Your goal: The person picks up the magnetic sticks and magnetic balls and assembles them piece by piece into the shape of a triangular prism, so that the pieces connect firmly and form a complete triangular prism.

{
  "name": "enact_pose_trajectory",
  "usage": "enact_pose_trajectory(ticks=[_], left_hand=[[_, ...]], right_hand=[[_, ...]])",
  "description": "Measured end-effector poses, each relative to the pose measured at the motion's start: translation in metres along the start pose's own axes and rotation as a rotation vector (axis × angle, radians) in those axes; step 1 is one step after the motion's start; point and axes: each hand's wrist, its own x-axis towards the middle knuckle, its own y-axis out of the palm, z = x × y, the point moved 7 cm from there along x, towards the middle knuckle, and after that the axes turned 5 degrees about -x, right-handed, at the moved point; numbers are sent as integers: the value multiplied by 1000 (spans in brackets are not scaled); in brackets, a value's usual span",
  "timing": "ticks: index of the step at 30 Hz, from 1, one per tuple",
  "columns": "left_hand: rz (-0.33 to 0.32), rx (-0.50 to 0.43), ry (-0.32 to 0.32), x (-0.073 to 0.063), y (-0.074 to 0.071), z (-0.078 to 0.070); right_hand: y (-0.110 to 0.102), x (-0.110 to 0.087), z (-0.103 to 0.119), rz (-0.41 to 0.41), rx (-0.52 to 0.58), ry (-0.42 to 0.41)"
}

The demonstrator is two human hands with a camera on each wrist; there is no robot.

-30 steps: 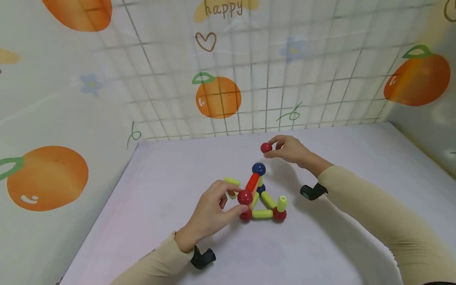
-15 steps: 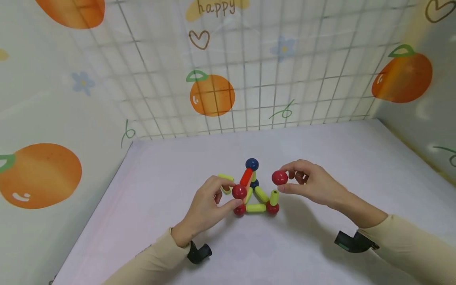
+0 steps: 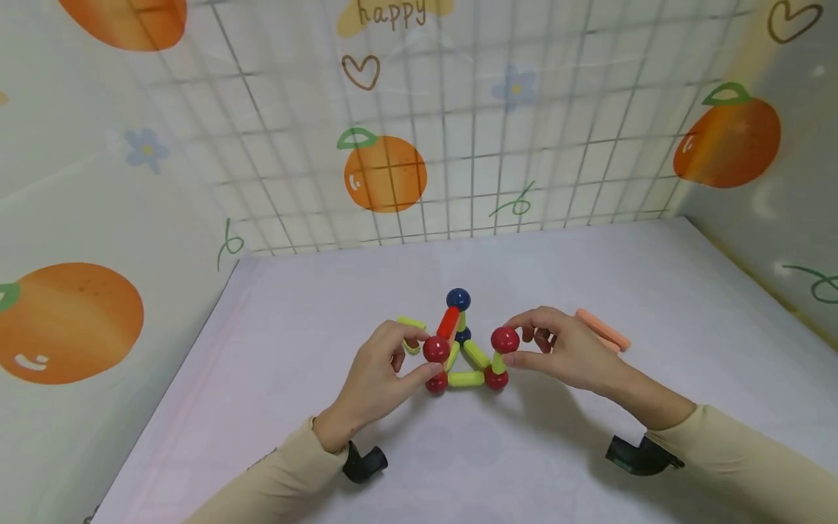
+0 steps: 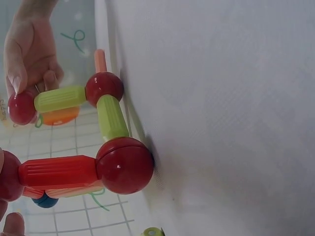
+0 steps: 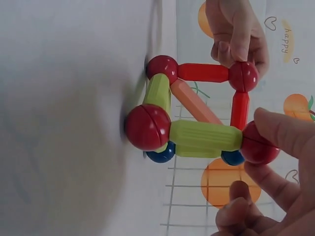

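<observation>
- In the head view, your right hand (image 3: 569, 351) has brought a glossy red ball, the right one (image 3: 505, 340), onto the top of the upright yellow-green ridged rod (image 3: 499, 364). Half a second ago they were apart. This grip is a pinch, thumb and fingers parted only around the ball.
- In the same view, your left hand (image 3: 380, 382) pinches another glossy red ball, the left one (image 3: 436, 348), as it did before. The frame of balls and rods stands on the pale tabletop (image 3: 458, 458).
- In the left wrist view, the right ball touches the end of the yellow-green rod. A lower red ball (image 4: 104, 89) is at its other end.
- In the right wrist view, I see no gap between ball and rod. For the work, I judge this post has received its top ball; whether it stays without your fingers, I cannot tell. No rod joins the two held balls.
</observation>
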Motion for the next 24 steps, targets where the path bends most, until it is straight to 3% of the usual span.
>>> enact_pose_trajectory(ticks=[14, 24], left_hand=[[-13, 9, 8, 5, 3, -1], [-23, 36, -12, 16, 12, 3]], right_hand=[[0, 0, 0, -21, 41, -47], [-5, 9, -11, 4, 12, 24]])
